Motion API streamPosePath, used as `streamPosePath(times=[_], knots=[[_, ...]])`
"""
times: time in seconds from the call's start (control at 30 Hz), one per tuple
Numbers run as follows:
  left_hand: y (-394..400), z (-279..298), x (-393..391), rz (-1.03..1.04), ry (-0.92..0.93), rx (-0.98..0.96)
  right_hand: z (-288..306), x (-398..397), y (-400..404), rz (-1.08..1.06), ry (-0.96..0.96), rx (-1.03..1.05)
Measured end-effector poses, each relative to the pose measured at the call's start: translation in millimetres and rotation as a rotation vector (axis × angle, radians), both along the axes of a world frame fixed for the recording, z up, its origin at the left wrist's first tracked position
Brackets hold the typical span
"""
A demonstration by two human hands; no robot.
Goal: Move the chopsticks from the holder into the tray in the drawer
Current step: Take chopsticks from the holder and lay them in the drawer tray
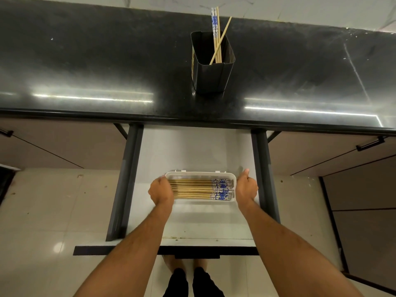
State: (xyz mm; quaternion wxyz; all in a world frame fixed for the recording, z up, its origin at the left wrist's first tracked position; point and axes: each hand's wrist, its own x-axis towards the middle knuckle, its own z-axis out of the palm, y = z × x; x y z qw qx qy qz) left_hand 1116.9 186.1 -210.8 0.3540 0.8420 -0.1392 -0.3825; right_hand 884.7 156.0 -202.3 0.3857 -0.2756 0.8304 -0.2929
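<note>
A black holder (211,67) stands on the dark countertop (107,61) with a few chopsticks (217,37) still upright in it. Below, the drawer (192,151) is pulled out, and a white tray (200,173) lies on its pale floor. Several wooden chopsticks with blue-and-white ends (199,189) lie side by side in the tray. My left hand (161,191) is at the tray's left end, fingers curled over the chopstick tips. My right hand (246,187) holds the tray's right end, thumb up along the rim.
Dark drawer rails (126,179) flank the drawer on both sides, and its front panel (167,250) lies nearest me. Cabinet doors with black handles (369,143) stand left and right. Pale floor tiles (53,211) and my feet show below.
</note>
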Motion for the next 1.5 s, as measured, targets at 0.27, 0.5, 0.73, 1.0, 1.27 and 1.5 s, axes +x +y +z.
streamPosePath(times=[0.27,0.5,0.73,1.0,1.27,1.5], knots=[[-0.2,4.9,-4.1,-0.046,0.030,0.032,5.5,14.4,1.6,0.035,-0.014,0.044],[-0.1,3.9,-2.6,-0.128,0.011,0.039,2.3,12.6,3.8,0.137,0.035,0.044],[-7.0,19.8,3.8,-0.294,-0.153,-0.061,23.5,9.4,-7.6,0.434,0.296,-0.032],[-68.6,91.3,11.3,-0.536,-0.496,-0.312,90.7,16.2,-63.3,0.733,0.683,-0.401],[-156.6,192.3,11.6,-0.618,-0.782,-0.651,190.7,35.1,-136.9,0.747,0.875,-0.653],[-225.2,248.7,-9.4,-0.633,-0.874,-0.763,246.4,48.7,-200.5,0.722,0.922,-0.780]])
